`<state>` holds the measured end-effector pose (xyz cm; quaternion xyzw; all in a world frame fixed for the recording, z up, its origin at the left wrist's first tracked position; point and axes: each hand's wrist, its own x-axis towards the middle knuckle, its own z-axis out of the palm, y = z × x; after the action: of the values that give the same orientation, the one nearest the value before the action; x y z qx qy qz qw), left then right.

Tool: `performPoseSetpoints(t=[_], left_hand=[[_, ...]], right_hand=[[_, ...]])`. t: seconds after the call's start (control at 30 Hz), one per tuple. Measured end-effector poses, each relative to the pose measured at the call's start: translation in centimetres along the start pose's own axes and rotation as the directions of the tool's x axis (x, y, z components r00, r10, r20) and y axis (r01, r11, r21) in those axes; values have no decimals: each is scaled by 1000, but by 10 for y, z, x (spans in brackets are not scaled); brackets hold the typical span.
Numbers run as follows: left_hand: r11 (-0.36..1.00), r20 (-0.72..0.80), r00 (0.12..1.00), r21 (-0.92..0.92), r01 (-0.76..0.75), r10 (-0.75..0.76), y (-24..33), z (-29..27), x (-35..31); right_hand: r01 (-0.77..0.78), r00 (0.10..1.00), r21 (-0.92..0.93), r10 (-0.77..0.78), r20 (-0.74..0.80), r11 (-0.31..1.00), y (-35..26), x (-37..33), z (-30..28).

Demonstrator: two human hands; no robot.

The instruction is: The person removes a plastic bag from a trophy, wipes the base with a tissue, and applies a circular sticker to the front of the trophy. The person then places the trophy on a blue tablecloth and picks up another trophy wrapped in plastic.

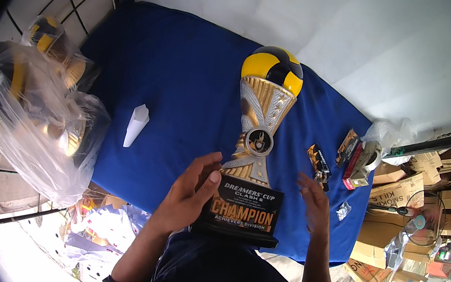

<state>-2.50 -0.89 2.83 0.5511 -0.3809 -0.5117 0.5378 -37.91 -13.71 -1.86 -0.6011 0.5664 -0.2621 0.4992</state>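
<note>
A tall trophy [256,125] lies or stands on the blue cloth in front of me. It has a yellow-and-black ball on top, a gold-and-silver column with a round emblem, and a black base with a printed plate [243,206]. My left hand [191,194] is at the left edge of the base, fingers stretched and thumb apart; whether it touches the base I cannot tell. Off the base's right side, my right hand [315,206] hovers with fingers loosely extended and nothing in them.
Blue cloth [181,87] covers the table. A folded white paper [136,125] lies left. To the right are printed labels [319,165], a tape roll [372,157] and a small clear packet [344,210]. Plastic-wrapped trophies [43,114] stand far left; cardboard boxes [402,208] are beyond the right edge.
</note>
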Motion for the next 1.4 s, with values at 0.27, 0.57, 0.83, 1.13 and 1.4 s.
performPoseSetpoints(t=[0.27,0.57,0.83,1.13,1.4], left_hand=[[934,251,904,2,358,-347,-62,8,162],[916,216,920,-164,365,-328,-30,46,148],[973,177,967,-171,-152,182,69,49,109],[834,77,831,-8,-552,551,106,29,109],[841,-15,841,-9,-540,540,107,27,103]], right_hand=[[54,885,-397,-229,-406,916,53,-92,45],[214,863,-128,-249,-440,968,-62,-106,61],[604,750,-457,-660,49,653,-191,-118,80],[710,547,-532,-837,4,462,-205,-79,92],[554,651,-565,-741,-162,611,-203,-85,114]])
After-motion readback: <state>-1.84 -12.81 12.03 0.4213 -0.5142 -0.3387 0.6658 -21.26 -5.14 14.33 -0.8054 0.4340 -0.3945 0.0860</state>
